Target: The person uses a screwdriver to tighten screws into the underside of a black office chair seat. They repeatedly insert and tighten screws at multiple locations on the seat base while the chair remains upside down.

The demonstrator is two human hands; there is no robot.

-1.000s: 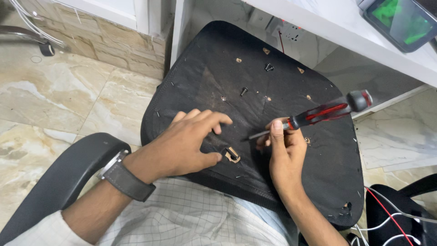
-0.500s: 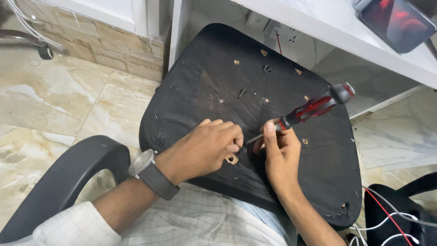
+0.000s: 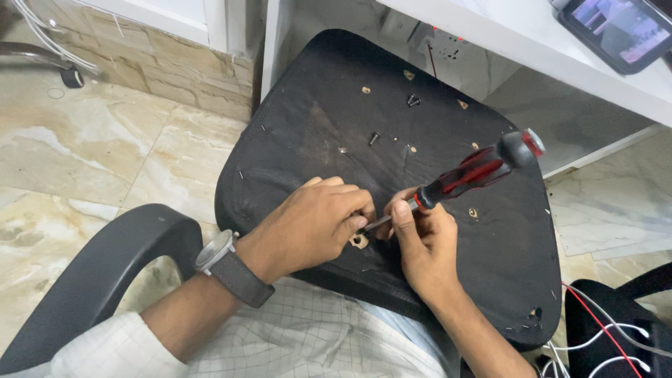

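Observation:
A black chair seat lies upside down across my lap, its fabric underside dotted with screw holes. My right hand grips a red-and-black screwdriver by the shaft end, the tip pointing down-left at a small metal bracket near the seat's front edge. My left hand, with a grey-strapped watch on the wrist, has its fingers curled over the screwdriver tip and the bracket. Loose black screws and another screw lie farther up the seat.
A curved black armrest sits at lower left on the marble floor. A white desk with a tablet runs along the upper right. White and red cables lie over a black object at lower right.
My left hand has closed from spread flat on the seat to curled over the screwdriver tip. The screwdriver tip has come down to the bracket.

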